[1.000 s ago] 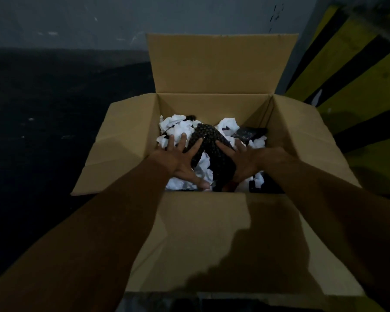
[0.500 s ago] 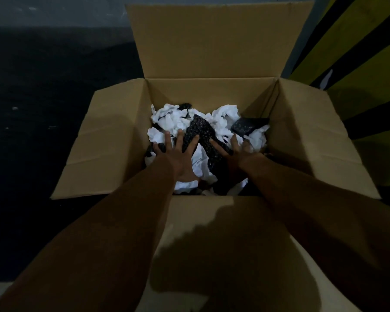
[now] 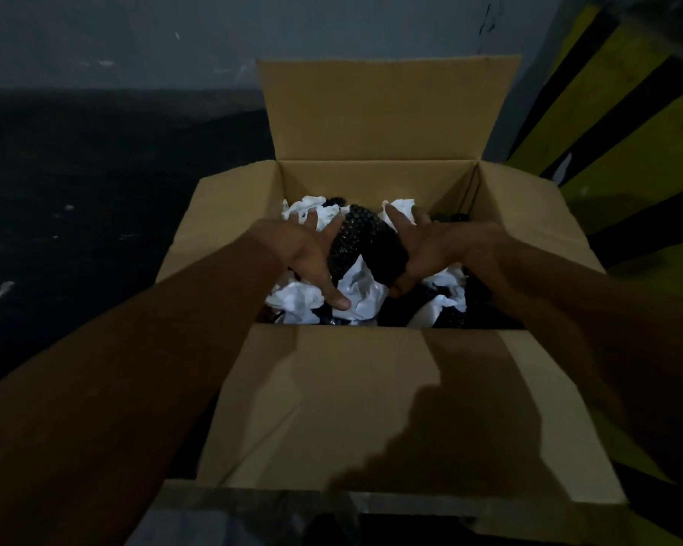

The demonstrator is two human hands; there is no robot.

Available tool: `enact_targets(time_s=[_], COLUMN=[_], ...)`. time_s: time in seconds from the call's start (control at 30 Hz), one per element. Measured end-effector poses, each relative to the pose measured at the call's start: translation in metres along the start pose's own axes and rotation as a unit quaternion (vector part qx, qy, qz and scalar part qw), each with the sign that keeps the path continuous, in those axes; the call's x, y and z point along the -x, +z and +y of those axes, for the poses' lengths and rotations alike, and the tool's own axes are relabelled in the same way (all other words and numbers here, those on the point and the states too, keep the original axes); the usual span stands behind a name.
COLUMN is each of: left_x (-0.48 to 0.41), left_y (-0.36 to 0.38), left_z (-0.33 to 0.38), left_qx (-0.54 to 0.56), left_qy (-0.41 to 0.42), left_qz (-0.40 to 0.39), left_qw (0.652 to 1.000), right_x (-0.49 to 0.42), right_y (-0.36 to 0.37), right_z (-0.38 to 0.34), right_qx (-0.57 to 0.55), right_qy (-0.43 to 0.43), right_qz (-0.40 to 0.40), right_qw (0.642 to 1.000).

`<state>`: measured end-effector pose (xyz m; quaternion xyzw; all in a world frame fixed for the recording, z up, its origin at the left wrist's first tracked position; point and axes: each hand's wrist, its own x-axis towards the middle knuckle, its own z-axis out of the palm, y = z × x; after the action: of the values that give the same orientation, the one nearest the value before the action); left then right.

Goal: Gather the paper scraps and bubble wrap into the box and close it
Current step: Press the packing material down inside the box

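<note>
**Both hands spread over a black roll inside the open box**

Seen from the head camera, the cardboard box (image 3: pixel 375 407) stands with all four flaps open: the far flap upright, the side flaps splayed outward, the near flap folded toward the person and crossed by the arms' shadows. Inside, white paper scraps (image 3: pixel 355 287) lie crumpled across the bottom, from the far wall to the near wall. A roll of black bubble wrap (image 3: pixel 365 244) lies on top of them near the middle. The left hand (image 3: pixel 312 254) is spread wide, fingers apart, its palm against the left side of the roll and its thumb on the paper. The right hand (image 3: pixel 434 250) mirrors it, also spread, pressing the right side; neither hand is closed around anything. Both forearms cross the near edge and hide part of the contents. Around the box are a dark floor (image 3: pixel 95 199), a grey wall (image 3: pixel 174 37) behind, and yellow-and-black diagonal stripes (image 3: pixel 627 124) to the right.
</note>
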<state>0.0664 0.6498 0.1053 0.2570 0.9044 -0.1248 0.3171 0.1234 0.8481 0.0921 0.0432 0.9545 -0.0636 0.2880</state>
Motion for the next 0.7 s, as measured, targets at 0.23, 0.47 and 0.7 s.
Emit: enact_targets(time_s=[0.23, 0.47, 0.7], left_x=[0.010, 0.001, -0.004], left_y=[-0.010, -0.001, -0.002], left_z=[-0.010, -0.013, -0.008], left_qx=[0.182, 0.236, 0.046], left_qy=[0.066, 0.084, 0.026], left_qz=[-0.081, 0.134, -0.094], left_qw=[0.978, 0.959, 0.994], right_x=[-0.019, -0.032, -0.029], right_y=[0.025, 0.048, 0.004], right_z=[-0.026, -0.014, 0.013], right_qx=[-0.020, -0.026, -0.085], right_qy=[-0.019, -0.003, -0.023], right_qz=[0.008, 0.018, 0.083], right_qw=[1.000, 0.999, 0.993])
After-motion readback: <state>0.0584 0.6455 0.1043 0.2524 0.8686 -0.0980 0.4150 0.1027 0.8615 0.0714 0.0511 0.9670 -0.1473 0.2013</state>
